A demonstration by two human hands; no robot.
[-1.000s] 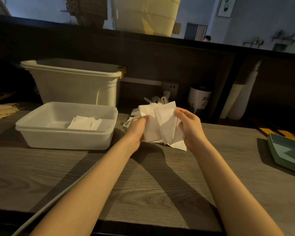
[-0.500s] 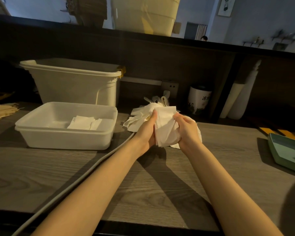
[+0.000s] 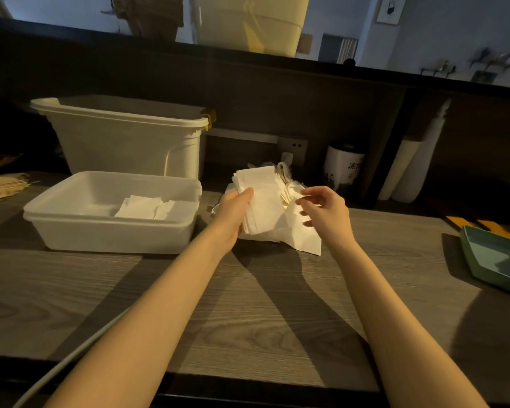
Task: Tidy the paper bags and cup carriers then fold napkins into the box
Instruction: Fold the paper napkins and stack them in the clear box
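Left hand grips a folded napkin, held upright just above the loose napkin pile on the table. Right hand is off it, fingers loosely curled, holding nothing. Box sits just left w/ folded napkins inside. Best approach, imo: keep the fold pressed flat, carry left, lay it square on that stack. Pile's back edge is hard to make out; paper bags, far left, are cut off.

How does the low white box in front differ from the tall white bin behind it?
The low box is shallow and wide; the tall bin is deep with a thick rim. The box sits nearer the counter's front edge, the bin against the back panel. Folded napkins show inside the box; the bin's inside is hidden. Both are pale plastic and uncovered.
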